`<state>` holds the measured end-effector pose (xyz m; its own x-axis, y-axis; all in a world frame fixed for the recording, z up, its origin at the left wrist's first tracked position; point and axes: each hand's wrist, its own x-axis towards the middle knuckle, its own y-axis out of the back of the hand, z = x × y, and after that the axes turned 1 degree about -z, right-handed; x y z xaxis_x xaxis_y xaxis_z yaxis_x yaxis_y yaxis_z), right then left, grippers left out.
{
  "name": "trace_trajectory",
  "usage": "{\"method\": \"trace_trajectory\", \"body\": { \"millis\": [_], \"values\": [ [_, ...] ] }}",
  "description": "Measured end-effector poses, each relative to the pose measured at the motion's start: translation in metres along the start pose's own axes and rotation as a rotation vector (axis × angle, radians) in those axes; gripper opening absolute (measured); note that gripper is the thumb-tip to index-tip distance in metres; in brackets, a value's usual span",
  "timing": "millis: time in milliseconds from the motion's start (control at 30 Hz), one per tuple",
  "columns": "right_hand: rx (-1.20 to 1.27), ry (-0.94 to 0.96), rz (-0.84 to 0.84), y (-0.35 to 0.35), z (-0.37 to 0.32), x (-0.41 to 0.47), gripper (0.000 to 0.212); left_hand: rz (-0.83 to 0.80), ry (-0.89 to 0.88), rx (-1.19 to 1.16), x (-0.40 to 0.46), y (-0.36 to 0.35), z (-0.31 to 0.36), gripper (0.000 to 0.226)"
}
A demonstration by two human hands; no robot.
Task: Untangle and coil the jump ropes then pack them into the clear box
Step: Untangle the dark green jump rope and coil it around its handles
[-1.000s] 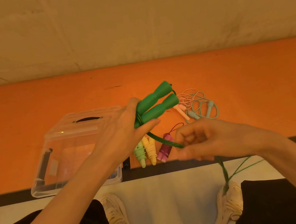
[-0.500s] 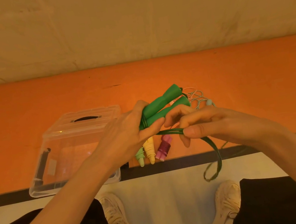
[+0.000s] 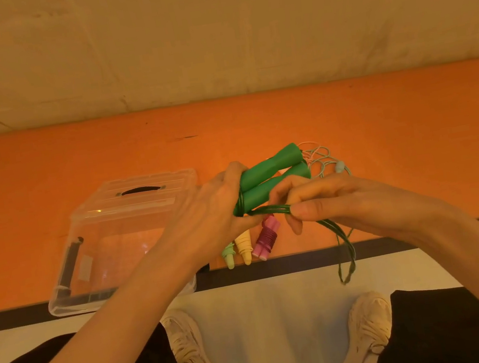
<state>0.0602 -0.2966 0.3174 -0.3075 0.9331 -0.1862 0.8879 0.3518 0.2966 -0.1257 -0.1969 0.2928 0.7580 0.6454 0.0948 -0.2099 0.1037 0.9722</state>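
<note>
Green jump rope handles (image 3: 273, 180), two together, sit gripped in the left hand (image 3: 214, 210) at frame centre; the right hand (image 3: 328, 202), closer than a second ago, pinches the green cord (image 3: 273, 209), whose hanging loop is shorter. Three wound ropes (image 3: 246, 247) lie on the table (image 3: 412, 137) beside one clear box (image 3: 110, 241).

An orange surface (image 3: 379, 129) spans the width of the view, bounded at its near edge by a dark strip (image 3: 306, 260). Behind it rises a pale wall (image 3: 209, 30) with faint scuffs and creases. In front of the strip lies a light floor (image 3: 268, 317). Two cream lace-up shoes (image 3: 192, 353) (image 3: 366, 333) rest on the floor, toes toward the orange surface, flanked by black trousers (image 3: 441, 331).
</note>
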Motion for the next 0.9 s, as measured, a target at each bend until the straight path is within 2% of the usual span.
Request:
{"method": "trace_trajectory", "body": {
  "millis": [67,200,300,367,533,633,733,900],
  "values": [
    [0.009,-0.04,0.074,0.0,-0.002,-0.002,0.016,-0.015,0.005,0.003,0.001,-0.001,-0.006,0.055],
    [0.018,-0.181,-0.01,0.001,-0.007,-0.012,0.014,0.074,0.073,0.032,0.002,0.001,-0.015,0.053],
    [-0.149,-0.318,0.11,0.015,0.0,-0.022,0.032,0.051,0.076,0.105,0.001,0.003,-0.017,0.053],
    [-0.221,-0.338,0.223,0.029,0.0,-0.03,0.036,0.024,0.08,0.145,0.0,0.001,-0.018,0.052],
    [-0.205,-0.103,0.351,0.045,-0.015,-0.05,0.018,0.057,0.116,0.151,0.002,0.0,-0.026,0.052],
    [-0.235,-0.079,0.426,0.049,-0.021,-0.053,0.012,0.026,0.095,0.168,0.003,-0.001,-0.024,0.052],
    [-0.31,-0.083,0.459,0.052,-0.021,-0.054,0.008,0.016,0.041,0.175,0.002,-0.006,-0.023,0.05],
    [-0.316,0.178,0.646,0.047,-0.036,-0.033,0.007,0.004,-0.081,0.248,0.002,-0.011,-0.011,0.049]
  ]
}}
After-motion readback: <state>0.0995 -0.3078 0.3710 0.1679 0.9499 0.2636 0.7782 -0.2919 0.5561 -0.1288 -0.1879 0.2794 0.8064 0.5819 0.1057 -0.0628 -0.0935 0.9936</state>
